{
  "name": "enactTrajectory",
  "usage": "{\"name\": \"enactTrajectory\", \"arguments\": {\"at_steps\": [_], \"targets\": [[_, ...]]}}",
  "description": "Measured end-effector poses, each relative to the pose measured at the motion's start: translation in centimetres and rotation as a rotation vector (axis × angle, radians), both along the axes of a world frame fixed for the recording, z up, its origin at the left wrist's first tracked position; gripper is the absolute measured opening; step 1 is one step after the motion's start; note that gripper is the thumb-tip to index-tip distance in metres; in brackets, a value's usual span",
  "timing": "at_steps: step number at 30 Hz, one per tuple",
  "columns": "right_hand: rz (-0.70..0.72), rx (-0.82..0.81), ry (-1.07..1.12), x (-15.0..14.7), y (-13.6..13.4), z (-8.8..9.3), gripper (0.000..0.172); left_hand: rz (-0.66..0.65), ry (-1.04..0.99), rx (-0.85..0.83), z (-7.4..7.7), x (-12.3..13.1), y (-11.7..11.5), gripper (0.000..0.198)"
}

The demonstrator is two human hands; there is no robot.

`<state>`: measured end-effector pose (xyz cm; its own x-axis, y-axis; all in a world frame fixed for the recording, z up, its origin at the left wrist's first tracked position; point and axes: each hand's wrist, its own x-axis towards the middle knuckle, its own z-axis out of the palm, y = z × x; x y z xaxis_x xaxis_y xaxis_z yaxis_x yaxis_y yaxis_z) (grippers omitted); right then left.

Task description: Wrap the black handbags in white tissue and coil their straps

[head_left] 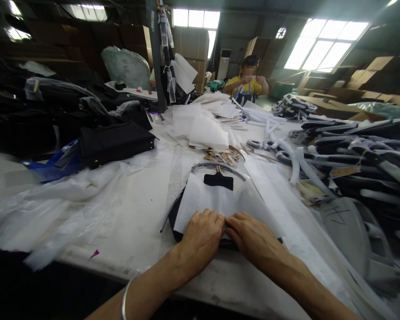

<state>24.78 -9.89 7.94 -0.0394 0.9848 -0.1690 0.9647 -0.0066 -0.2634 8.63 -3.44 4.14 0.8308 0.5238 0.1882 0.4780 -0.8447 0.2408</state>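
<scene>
A black handbag (pixel 175 213) lies on the table in front of me, its near edge toward my body. Over most of it is spread a white paper sheet (pixel 200 195). Beyond the sheet's far edge show a black tab (pixel 218 181) with a gold-coloured clasp and a curved, plastic-wrapped handle (pixel 200 166). My left hand (pixel 202 231) and my right hand (pixel 251 231) meet at the middle of the near edge, fingers curled down on the sheet. Both thumbs and the fingertips are partly hidden, but the fingers look closed on the paper.
White sheets (pixel 208 131) are piled beyond the bag, near some brown tags (pixel 225 155). Finished black bags (pixel 116 142) and clear plastic (pixel 63 195) lie left. Wrapped straps and black pieces (pixel 353 155) heap up right. A person in yellow (pixel 233 84) works across the table.
</scene>
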Motion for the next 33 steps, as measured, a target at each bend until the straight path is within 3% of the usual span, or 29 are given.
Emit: {"name": "enactTrajectory", "arguments": {"at_steps": [6,12,17,25,31,33], "targets": [[-0.002,0.078,-0.006,0.3,0.5,-1.0,0.018,0.007,-0.024,-0.046,-0.6,-0.1,0.8,0.013],[0.099,0.195,-0.177,0.1,0.3,-2.5,0.021,0.01,-0.017,-0.009,-1.1,0.1,0.7,0.011],[0.174,0.191,-0.26,0.1,0.7,-2.7,0.019,0.004,0.018,0.063,-1.2,0.3,0.5,0.013],[0.061,0.244,-0.233,-0.5,-0.3,-3.2,0.016,0.013,0.013,0.145,-1.3,0.5,0.0,0.012],[0.082,0.286,-0.247,-0.4,-0.2,-3.5,0.016,0.045,-0.134,0.085,-2.6,0.0,0.0,0.008],[0.091,0.271,-0.232,-0.3,0.0,-3.3,0.017,0.012,-0.245,0.083,-3.2,-0.2,0.2,0.026]]}}
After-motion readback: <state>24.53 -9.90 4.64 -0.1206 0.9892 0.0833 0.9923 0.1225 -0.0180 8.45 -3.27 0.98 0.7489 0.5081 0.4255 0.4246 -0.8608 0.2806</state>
